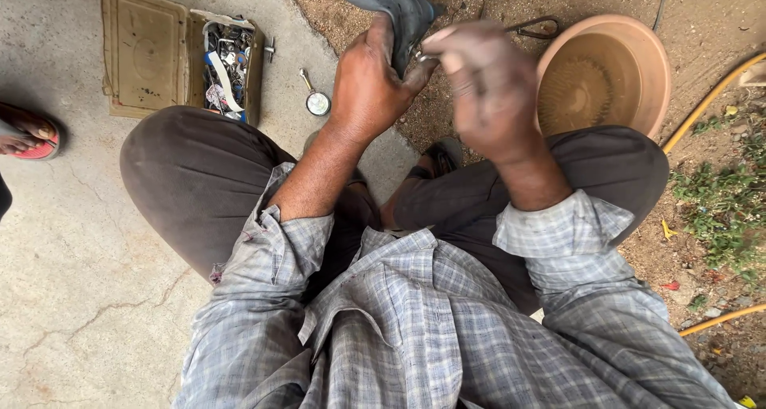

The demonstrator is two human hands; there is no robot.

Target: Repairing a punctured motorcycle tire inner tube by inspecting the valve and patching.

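I squat over the ground with both arms out in front of me. My left hand is closed around a dark rubber tube that runs up and out of the top of the view. My right hand is blurred with motion and its fingertips meet the tube just beside the left hand's grip. I cannot tell whether the right hand pinches a small part there.
An open tool box with several small tools lies on the concrete at upper left. A round gauge lies near it. A tan basin of water stands at upper right, yellow hoses beyond. Another person's sandalled foot is at left.
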